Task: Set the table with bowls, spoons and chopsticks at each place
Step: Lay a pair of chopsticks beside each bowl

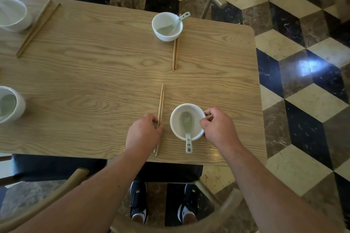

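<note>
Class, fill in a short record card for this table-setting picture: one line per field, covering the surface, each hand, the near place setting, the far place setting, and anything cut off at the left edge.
surface: wooden table
left hand: resting on the near chopsticks
right hand: gripping the rim of the near bowl
near spoon: in the near bowl, handle over the rim toward the person
far place: far bowl with far spoon, far chopsticks on its right side
left edge: two more bowls, partly cut off; one more pair of chopsticks
</note>
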A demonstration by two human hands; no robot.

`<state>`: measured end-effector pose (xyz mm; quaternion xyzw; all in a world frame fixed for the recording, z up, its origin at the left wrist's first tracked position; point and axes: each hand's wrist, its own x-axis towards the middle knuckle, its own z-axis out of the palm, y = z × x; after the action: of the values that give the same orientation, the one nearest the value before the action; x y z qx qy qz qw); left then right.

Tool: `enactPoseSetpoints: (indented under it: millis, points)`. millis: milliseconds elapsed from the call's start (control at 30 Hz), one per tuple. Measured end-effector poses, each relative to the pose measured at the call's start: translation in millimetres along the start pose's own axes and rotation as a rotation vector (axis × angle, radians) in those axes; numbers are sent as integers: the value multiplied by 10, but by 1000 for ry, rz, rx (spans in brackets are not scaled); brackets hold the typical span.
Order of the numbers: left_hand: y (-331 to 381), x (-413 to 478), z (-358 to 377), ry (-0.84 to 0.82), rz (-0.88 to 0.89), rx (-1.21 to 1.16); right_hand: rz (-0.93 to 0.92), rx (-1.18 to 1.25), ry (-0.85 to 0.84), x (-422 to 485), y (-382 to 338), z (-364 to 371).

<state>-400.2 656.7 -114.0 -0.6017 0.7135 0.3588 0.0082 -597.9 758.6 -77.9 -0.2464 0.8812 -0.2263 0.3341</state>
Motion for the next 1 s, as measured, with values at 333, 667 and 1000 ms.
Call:
enactPoseSetpoints:
  millis: [333,667,1000]
  points:
    - [8,-2,-23,-13,-3,7,40,56,-33,-25,-21,-27]
    - [0,1,-52,-34,-17,16,35,-40,-55,7,-91,-90]
    - [322,-233,-722,11,-22,-55,-89,-137,-58,-369,-95,-798]
